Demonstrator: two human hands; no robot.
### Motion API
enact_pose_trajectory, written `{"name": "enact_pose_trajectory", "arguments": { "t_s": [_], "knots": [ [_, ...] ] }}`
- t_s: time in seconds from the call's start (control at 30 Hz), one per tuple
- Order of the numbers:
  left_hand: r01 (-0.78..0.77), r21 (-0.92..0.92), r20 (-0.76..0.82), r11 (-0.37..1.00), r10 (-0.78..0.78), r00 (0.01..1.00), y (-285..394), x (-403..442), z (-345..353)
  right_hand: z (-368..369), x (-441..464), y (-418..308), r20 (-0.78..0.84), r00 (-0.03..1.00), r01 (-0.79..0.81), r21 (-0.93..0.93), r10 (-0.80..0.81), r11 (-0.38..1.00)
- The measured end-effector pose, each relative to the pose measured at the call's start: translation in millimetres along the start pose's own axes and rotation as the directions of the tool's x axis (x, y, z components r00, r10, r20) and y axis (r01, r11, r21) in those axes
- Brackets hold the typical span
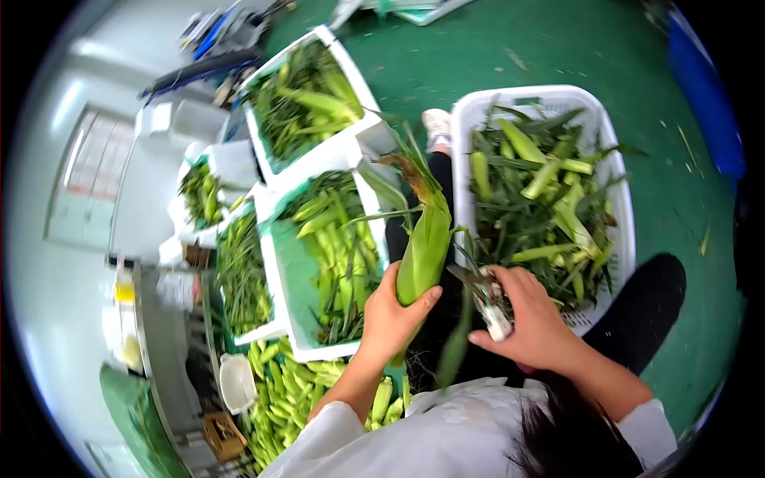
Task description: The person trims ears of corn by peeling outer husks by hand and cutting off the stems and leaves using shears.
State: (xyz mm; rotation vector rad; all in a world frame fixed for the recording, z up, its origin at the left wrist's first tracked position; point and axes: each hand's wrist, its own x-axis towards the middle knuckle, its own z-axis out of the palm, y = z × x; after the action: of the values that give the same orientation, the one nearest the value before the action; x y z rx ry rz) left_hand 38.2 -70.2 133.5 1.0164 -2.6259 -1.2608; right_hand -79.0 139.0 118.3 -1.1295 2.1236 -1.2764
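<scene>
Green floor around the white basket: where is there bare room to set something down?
Nearly bare floor lies right of the basket, towards the blue object, and beyond the basket's far rim. Crowded: the basket's inside, heaped with husks; its near-left corner, overlapped by the right hand and cutting tool; farther left, the white boxes and corn pile.

A green floor (470, 64) spreads from twelve round to four o'clock, with a blurred blue surface (705, 88) showing along its far edge at two o'clock. Toward nine o'clock stands a pale wall (48, 295), which looks curved, with a framed panel (92, 163) set in it, perhaps a window, and bright glare (68, 103) falling near ten o'clock. At eight o'clock a grey rack (149, 350) runs beside that wall, with shadow between its tiers.
</scene>
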Motion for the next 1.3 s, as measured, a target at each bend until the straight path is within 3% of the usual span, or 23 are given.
{"name": "enact_pose_trajectory", "arguments": {
  "t_s": [0.03,0.13,0.2,0.27,0.3,0.37,0.4,0.43,0.47,0.53,0.57,0.6,0.67,0.73,0.8,0.9,0.97,1.03,1.07,1.13,1.17,1.27,1.3],
  "knots": [
    [-0.022,0.153,-0.023,0.988,0.026,0.999,12,-1,8,1,-2,10,-0.056,0.998,-0.038,-0.026,0.037,0.999],
    [-0.181,0.342,-0.064,0.922,0.215,0.975,21,2,28,0,-11,40,-0.176,0.970,-0.174,-0.019,0.168,0.985],
    [-0.271,0.452,-0.046,0.850,0.325,0.944,30,1,36,-12,-19,57,-0.151,0.974,-0.161,0.048,0.167,0.986],
    [-0.312,0.539,0.003,0.782,0.369,0.929,35,3,39,-27,-24,63,-0.090,0.982,-0.160,0.061,0.165,0.985],
    [-0.412,0.562,0.087,0.717,0.444,0.892,29,9,40,-31,-23,69,-0.094,0.986,-0.131,0.101,0.140,0.986],
    [-0.429,0.560,0.109,0.709,0.450,0.886,36,11,44,-31,-27,78,-0.156,0.979,-0.117,0.091,0.130,0.989],
    [-0.434,0.558,0.116,0.708,0.451,0.885,38,14,44,-32,-27,81,-0.081,0.976,-0.177,0.246,0.202,0.953],
    [-0.452,0.536,0.144,0.713,0.450,0.881,39,20,42,-32,-32,82,0.067,0.940,-0.320,0.519,0.335,0.793],
    [-0.426,0.436,0.162,0.793,0.396,0.904,37,24,42,-29,-36,81,0.242,0.882,-0.443,0.718,0.405,0.537],
    [-0.329,0.229,0.201,0.916,0.286,0.937,35,31,40,-29,-51,72,0.200,0.877,-0.381,0.844,0.436,0.379],
    [-0.191,0.088,0.234,0.978,0.166,0.958,39,32,40,-35,-61,61,0.237,0.881,-0.347,0.911,0.409,0.222],
    [-0.171,-0.010,0.240,0.985,0.169,0.956,43,35,41,-42,-71,46,0.271,0.887,-0.312,0.949,0.373,0.054],
    [-0.248,-0.108,0.230,0.963,0.267,0.936,40,43,48,-36,-81,30,0.263,0.935,-0.275,0.961,0.236,0.017],
    [-0.297,-0.110,0.131,0.949,0.310,0.942,51,44,61,-36,-84,21,0.393,0.902,-0.416,0.902,0.182,0.117],
    [-0.455,0.007,0.072,0.891,0.453,0.889,56,47,73,-29,-78,25,0.398,0.890,-0.430,0.895,0.224,0.118],
    [-0.442,0.041,0.136,0.896,0.434,0.891,64,41,84,-27,-55,31,0.046,0.945,-0.174,0.909,0.324,0.379],
    [-0.303,-0.189,0.207,0.934,0.340,0.918,60,42,91,-39,-48,38,0.009,0.921,-0.183,0.892,0.389,0.412],
    [-0.183,-0.434,0.269,0.882,0.321,0.908,64,50,89,-48,-50,33,-0.002,0.874,-0.204,0.906,0.486,0.370],
    [-0.178,-0.430,0.244,0.885,0.303,0.921,57,57,88,-45,-54,34,-0.041,0.873,-0.168,0.910,0.487,0.379],
    [-0.022,-0.636,0.228,0.772,0.215,0.950,59,67,87,-45,-67,29,0.108,0.836,-0.292,0.918,0.538,0.269],
    [-0.121,-0.686,0.156,0.717,0.308,0.938,65,69,90,-41,-74,30,0.164,0.870,-0.302,0.923,0.465,0.240],
    [-0.061,-0.862,0.090,0.503,0.271,0.958,67,79,97,-12,-89,34,0.162,0.905,-0.334,0.844,0.393,0.419],
    [-0.080,-0.870,0.087,0.486,0.311,0.946,67,81,99,-13,-92,33,0.251,0.885,-0.406,0.828,0.392,0.387]
  ]
}}
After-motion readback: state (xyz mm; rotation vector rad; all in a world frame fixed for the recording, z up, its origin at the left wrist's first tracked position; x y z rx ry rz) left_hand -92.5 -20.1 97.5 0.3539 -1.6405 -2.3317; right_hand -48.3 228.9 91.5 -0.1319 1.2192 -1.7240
